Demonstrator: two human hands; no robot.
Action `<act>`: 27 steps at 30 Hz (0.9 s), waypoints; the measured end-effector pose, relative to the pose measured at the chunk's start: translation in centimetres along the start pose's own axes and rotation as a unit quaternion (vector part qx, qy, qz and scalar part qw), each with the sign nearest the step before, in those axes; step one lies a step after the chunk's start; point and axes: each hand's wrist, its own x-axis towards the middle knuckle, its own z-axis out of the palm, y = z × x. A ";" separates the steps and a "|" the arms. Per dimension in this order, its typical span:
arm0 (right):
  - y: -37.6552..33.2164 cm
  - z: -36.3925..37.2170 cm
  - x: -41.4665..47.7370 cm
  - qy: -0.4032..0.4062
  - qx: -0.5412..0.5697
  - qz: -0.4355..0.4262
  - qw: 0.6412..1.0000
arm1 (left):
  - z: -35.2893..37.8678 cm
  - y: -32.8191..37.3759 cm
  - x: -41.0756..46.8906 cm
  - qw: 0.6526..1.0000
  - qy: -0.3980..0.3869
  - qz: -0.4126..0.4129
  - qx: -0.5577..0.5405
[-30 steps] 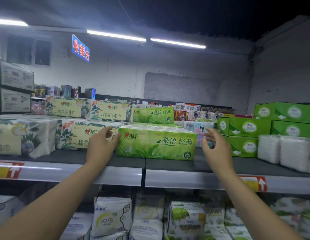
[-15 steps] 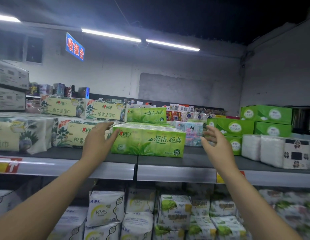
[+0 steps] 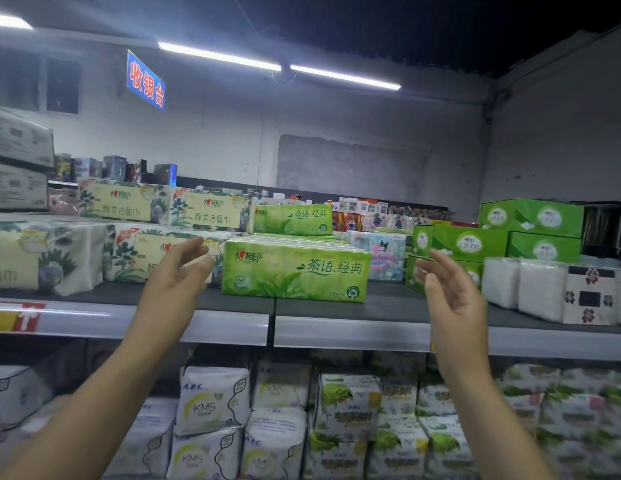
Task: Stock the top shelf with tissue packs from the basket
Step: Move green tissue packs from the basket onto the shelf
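A green tissue pack (image 3: pixel 295 270) lies flat on the dark top shelf (image 3: pixel 388 306), near its front edge. My left hand (image 3: pixel 175 275) hovers just left of the pack with relaxed fingers, clear of it. My right hand (image 3: pixel 451 296) is raised to the pack's right, also relaxed and holding nothing. More green packs (image 3: pixel 291 220) are stacked behind it. The basket is out of view.
Cream floral tissue packs (image 3: pixel 45 254) fill the shelf's left side. Green boxes (image 3: pixel 468 242) and white wrapped packs (image 3: pixel 541 289) stand at the right. A lower shelf holds several white and green packs (image 3: pixel 215 400). The shelf's grey front rail (image 3: pixel 337 332) runs across below the hands.
Both hands have drawn back from the green pack's ends, and the left hand no longer touches it. The pack rests on the shelf. The view has shifted slightly.
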 end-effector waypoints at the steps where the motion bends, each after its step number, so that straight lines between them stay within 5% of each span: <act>1: -0.2 -0.1 -0.2 0.000 0.005 0.002 1.000 | 0.0 0.3 -0.6 0.999 -0.001 -0.010 -0.032; 8: -0.4 -1.0 -1.5 -0.033 0.001 0.045 0.998 | 0.4 0.4 -4.0 0.995 -0.030 -0.032 -0.094; 27: 2.6 -3.4 -9.2 -0.092 -0.026 0.183 0.978 | -0.6 -4.7 -10.2 0.986 -0.069 -0.148 -0.042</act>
